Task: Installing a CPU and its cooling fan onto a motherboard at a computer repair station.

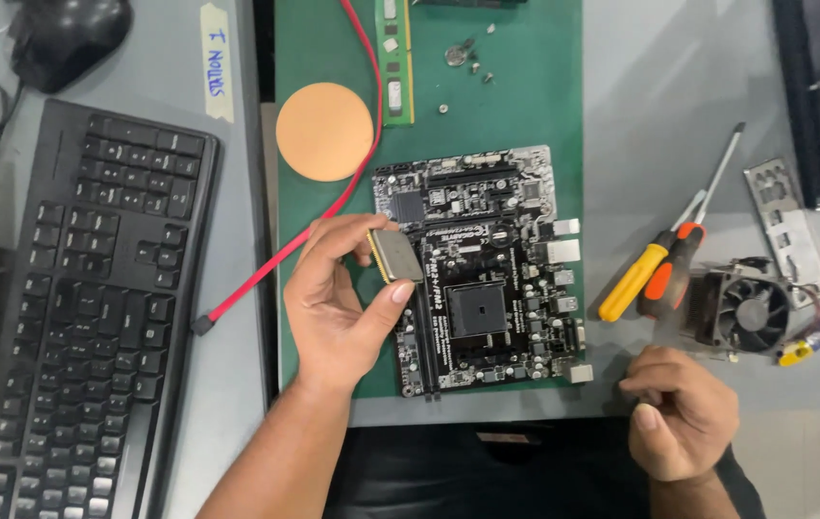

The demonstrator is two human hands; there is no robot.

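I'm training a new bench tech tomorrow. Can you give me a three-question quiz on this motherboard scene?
1. Multiple choice: the left hand holds a) a screwdriver, b) a processor chip, c) a mouse.
2. True or false: the cooler fan is mounted on the motherboard.
3. Fill in: the motherboard lies on a ___ mat.

Key:
1. b, pinched between thumb and fingers above the board.
2. False; the fan sits on the grey table right of the board, beside two screwdrivers, near the right hand.
3. Green.
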